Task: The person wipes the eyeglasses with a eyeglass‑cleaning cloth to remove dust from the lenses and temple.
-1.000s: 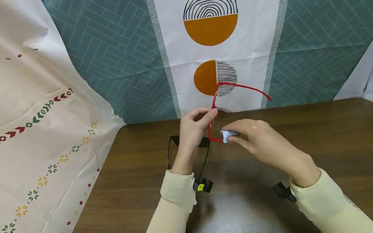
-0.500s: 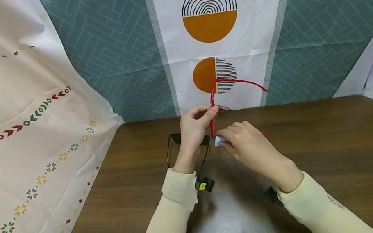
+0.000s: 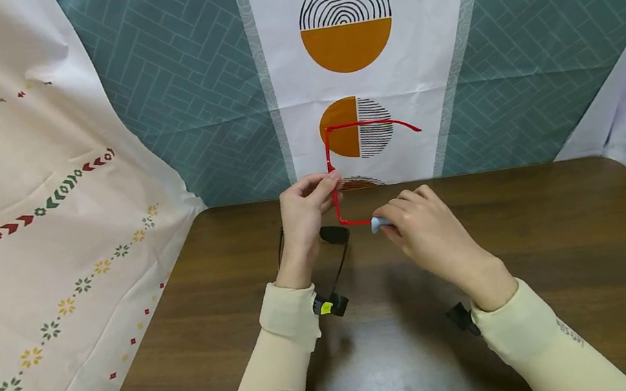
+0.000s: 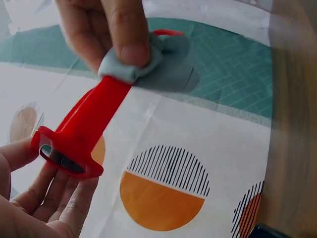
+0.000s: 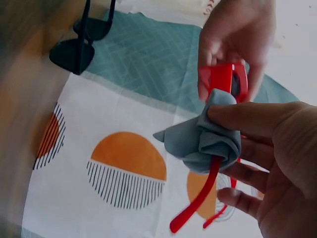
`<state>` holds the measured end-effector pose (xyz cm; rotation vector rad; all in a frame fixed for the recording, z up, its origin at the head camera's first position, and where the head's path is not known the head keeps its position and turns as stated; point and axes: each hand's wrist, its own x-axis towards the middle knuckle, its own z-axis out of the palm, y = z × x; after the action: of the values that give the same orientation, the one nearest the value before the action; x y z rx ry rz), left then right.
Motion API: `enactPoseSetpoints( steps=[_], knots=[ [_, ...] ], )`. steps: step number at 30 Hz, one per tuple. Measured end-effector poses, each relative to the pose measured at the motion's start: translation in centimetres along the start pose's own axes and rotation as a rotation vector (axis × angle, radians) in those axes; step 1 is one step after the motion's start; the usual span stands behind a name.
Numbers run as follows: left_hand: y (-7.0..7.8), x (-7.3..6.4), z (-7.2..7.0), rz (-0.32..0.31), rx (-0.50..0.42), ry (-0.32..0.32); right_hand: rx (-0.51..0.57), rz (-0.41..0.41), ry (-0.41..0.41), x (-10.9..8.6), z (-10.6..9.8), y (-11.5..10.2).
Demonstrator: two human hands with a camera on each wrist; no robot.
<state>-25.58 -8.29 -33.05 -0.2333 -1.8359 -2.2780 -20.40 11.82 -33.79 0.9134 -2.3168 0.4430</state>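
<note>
Red-framed glasses (image 3: 372,121) are held up above the table, their two temples pointing right. My left hand (image 3: 301,217) pinches the front of the frame between thumb and fingers. With my right hand (image 3: 429,234) I pinch a folded light blue cloth (image 3: 379,223) wrapped around the lower temple. In the left wrist view, the cloth (image 4: 171,64) covers part of the broad red temple (image 4: 96,111), away from the hinge. The right wrist view shows the curved temple tip (image 5: 198,201) sticking out of the cloth, and a dark lens (image 5: 236,85) by my left fingers.
Black sunglasses (image 3: 334,234) stand on the brown wooden table (image 3: 549,251), partly hidden behind my left hand. A patterned cloth backdrop (image 3: 196,104) hangs at the table's far edge. White printed fabric (image 3: 37,202) runs along the left side.
My right hand slid the cloth toward the hinge, then back out along the lower temple. My left hand and the glasses shifted slightly left and up, and the glasses turned a little.
</note>
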Motion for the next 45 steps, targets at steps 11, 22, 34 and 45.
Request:
enactPoseSetpoints(
  steps=[11,22,34,45],
  knots=[
    [0.7,0.3,-1.5,0.012,-0.017,0.019,0.216,0.019,0.042,-0.2,-2.1,2.4],
    [0.7,0.6,-1.9,-0.040,-0.105,-0.010,0.382,0.084,-0.001,-1.1,-4.6,4.5],
    [0.6,0.4,-1.0,-0.057,-0.135,0.035,0.231,0.025,0.018,-0.6,-3.3,3.2],
    [-0.1,-0.6,1.2,-0.053,-0.167,0.014,0.091,-0.035,0.105,0.2,0.5,-0.6]
  ],
)
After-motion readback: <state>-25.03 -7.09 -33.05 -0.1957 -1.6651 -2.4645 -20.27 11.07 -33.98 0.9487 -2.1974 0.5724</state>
